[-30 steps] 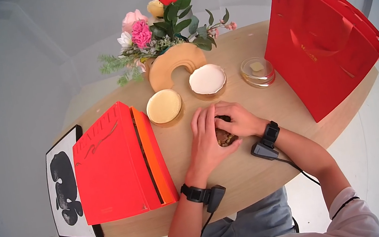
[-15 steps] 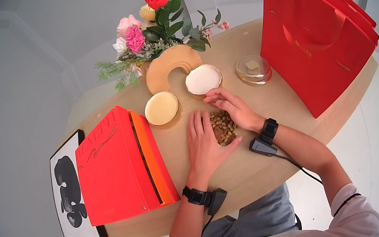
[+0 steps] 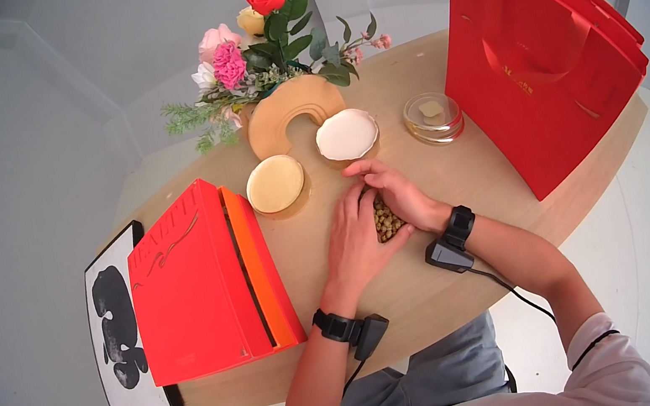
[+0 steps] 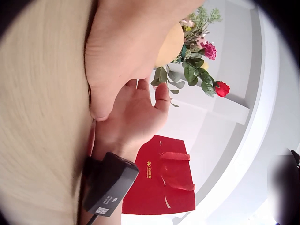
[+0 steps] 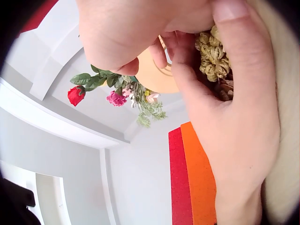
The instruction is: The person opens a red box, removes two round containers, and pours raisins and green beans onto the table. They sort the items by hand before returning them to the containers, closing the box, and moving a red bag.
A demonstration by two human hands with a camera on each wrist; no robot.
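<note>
A pile of small, knobbly, dried greenish-gold curls (image 3: 386,220) lies on the table between both hands. In the right wrist view these dried curls (image 5: 214,58) look ridged and coiled, with a few reddish-brown bits (image 5: 226,89) below them. My left hand (image 3: 354,236) cups the pile's left side, fingers gently bent, thumb along the near edge. From the right, my right hand (image 3: 402,193) stands on its edge against the pile, its fingers loosely bent past the left fingertips. Part of the pile is hidden under the left fingers.
Beyond the hands stand a round tub with a cream top (image 3: 277,185), a white-topped tub (image 3: 347,135) and a clear round dish (image 3: 434,118). Flowers (image 3: 267,51) rise behind a wooden arch (image 3: 285,111). A red box (image 3: 189,284) lies left; a red paper bag (image 3: 541,67) stands right.
The hands first covered the pile together, then parted and showed it spread out. Now they have closed in again, the left moving right, and less of the pile shows.
</note>
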